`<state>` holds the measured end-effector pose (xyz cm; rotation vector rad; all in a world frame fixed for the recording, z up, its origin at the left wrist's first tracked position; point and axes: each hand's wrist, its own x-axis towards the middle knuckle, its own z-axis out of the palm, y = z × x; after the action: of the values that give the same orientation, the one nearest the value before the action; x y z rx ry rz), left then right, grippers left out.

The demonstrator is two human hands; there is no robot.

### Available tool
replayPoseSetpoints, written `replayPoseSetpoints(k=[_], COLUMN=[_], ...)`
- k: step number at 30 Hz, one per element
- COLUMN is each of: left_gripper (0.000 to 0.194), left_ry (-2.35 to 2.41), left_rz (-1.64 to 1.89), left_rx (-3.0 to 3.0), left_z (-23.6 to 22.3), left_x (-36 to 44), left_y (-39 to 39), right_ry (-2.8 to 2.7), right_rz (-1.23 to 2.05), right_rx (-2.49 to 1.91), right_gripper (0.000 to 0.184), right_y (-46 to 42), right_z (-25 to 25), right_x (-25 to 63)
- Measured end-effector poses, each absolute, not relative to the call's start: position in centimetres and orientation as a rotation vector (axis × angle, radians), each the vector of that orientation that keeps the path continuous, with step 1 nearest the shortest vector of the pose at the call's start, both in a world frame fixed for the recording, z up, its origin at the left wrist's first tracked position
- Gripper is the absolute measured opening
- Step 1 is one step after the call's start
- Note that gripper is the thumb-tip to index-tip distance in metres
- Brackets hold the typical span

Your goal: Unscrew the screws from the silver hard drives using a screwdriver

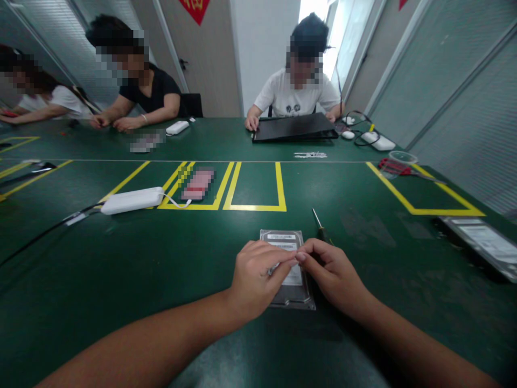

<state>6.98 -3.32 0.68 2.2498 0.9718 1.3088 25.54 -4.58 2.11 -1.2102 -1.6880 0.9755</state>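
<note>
A hard drive (293,297) with white labels lies flat on the green table, below both my hands. Over its middle, my left hand (258,277) is closed, and a small silvery metal piece (272,269) shows between its thumb and fingers. Fingertips of my right hand (333,269) pinch together and meet the left fingertips above the drive; whatever they hold is too small to make out. Just beyond the right hand lies a screwdriver (318,220), its shaft pointing away and its handle partly hidden by that hand.
Another hard drive (482,242) lies at the right edge. A white power strip (132,200) with cables and a pixelated phone (197,185) are left of centre. Yellow tape (254,208) marks the table (169,269). Red-handled tools (399,167) lie back right. Several people sit opposite, one holding a black panel (294,128).
</note>
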Motion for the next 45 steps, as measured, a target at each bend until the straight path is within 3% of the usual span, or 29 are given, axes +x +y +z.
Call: replayPoseSetpoints(k=[23,34,45], left_gripper=[0.009,0.015,0.01], left_ry=[1.104,1.137,1.108], left_rz=[1.324,1.129,0.947], left_rx=[2.04,1.75,2.568], left_z=[1.3,2.7,2.2], left_x=[6.8,5.7,0.5], left_y=[-2.2,-1.3,-0.9], right_ry=[-2.081,-2.179,-2.217], right_rz=[0.315,0.309,0.332], right_rx=[-1.119,-1.122,-1.107], right_gripper=[0.014,0.018,0.016], right_y=[-5.9,-5.7,-5.6], right_z=[1.1,0.8,0.8], right_x=[24.8,25.1,25.3])
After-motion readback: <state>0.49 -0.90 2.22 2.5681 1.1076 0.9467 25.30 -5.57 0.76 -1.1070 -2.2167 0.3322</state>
